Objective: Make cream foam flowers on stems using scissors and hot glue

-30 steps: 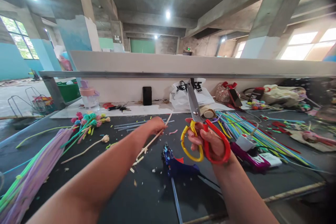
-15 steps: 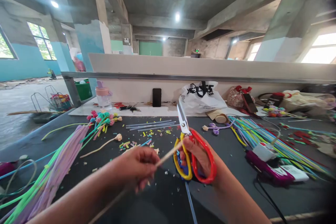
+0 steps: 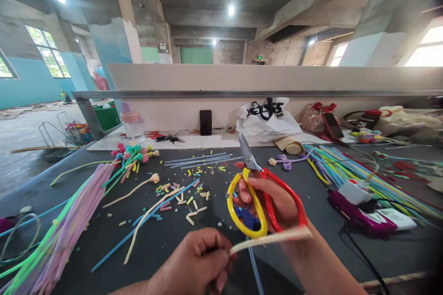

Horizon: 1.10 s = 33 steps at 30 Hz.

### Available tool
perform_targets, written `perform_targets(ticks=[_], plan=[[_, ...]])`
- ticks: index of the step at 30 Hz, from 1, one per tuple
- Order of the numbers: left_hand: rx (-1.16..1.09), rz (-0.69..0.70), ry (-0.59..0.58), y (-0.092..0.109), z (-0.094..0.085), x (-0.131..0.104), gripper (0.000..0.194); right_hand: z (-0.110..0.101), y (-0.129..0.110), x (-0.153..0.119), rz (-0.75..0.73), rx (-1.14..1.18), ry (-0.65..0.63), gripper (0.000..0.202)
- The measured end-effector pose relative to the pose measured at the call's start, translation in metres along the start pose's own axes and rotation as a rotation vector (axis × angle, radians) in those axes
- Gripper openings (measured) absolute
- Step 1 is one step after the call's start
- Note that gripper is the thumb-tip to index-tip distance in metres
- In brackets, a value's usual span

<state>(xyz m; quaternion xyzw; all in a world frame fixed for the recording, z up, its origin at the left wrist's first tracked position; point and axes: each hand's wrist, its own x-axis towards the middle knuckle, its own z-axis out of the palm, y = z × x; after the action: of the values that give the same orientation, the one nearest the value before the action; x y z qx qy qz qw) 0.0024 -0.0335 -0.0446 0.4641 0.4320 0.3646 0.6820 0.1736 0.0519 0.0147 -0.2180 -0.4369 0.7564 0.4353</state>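
My left hand (image 3: 204,260) is closed, pinching one end of a cream pipe cleaner (image 3: 273,238). The strip's other end points right and passes in front of my right wrist. My right hand (image 3: 273,198) grips scissors (image 3: 249,159) with one yellow and one red handle loop, its fingers through the loops. The blades point up and look closed together. Behind the yellow loop sits a blue object (image 3: 247,219), partly hidden, with a translucent stick (image 3: 255,269) running toward me. Another cream pipe cleaner (image 3: 138,230) and a blue one (image 3: 116,246) lie to the left.
Small cut pieces (image 3: 192,214) are scattered mid-table. Pastel pipe cleaners lie in a bundle (image 3: 72,221) at left and another (image 3: 341,170) at right. Clear sticks (image 3: 200,161), a phone (image 3: 205,122), a bottle (image 3: 131,124), a white bag (image 3: 266,122) and a purple device (image 3: 360,214) stand or lie around.
My left hand has moved right and toward me. The cream pipe cleaner has left my right fingers and now swings across my right wrist. The scissors have shifted slightly right.
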Motion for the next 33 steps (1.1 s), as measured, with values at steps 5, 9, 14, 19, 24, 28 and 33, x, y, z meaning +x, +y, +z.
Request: perform_targets(ticks=[5,9,14,19,24,28,33], plan=[[-0.427,0.090,0.036,0.025,0.003,-0.003,0.031,0.000,0.000,-0.004,-0.044,-0.048,-0.071,0.027],[-0.230,0.108,0.079,0.033,0.005,0.007,0.030,0.013,0.013,-0.009,-0.127,-0.248,-0.072,0.055],[0.143,0.154,-0.004,0.022,0.005,0.012,0.033,0.020,0.019,-0.008,-0.135,-0.499,0.075,0.040],[0.896,0.512,-0.371,0.004,-0.020,0.000,0.040,0.001,-0.004,-0.005,-0.116,-0.286,0.089,0.033],[1.348,0.448,-0.482,0.009,-0.045,0.013,0.063,-0.010,-0.021,-0.007,-0.169,-0.196,0.097,0.029],[1.560,0.471,-0.398,0.030,-0.082,0.061,0.066,-0.006,-0.020,-0.009,-0.148,-0.127,0.053,0.026],[1.606,0.488,-0.157,0.041,-0.113,0.093,0.062,-0.011,-0.019,-0.004,-0.091,0.028,-0.009,0.022]])
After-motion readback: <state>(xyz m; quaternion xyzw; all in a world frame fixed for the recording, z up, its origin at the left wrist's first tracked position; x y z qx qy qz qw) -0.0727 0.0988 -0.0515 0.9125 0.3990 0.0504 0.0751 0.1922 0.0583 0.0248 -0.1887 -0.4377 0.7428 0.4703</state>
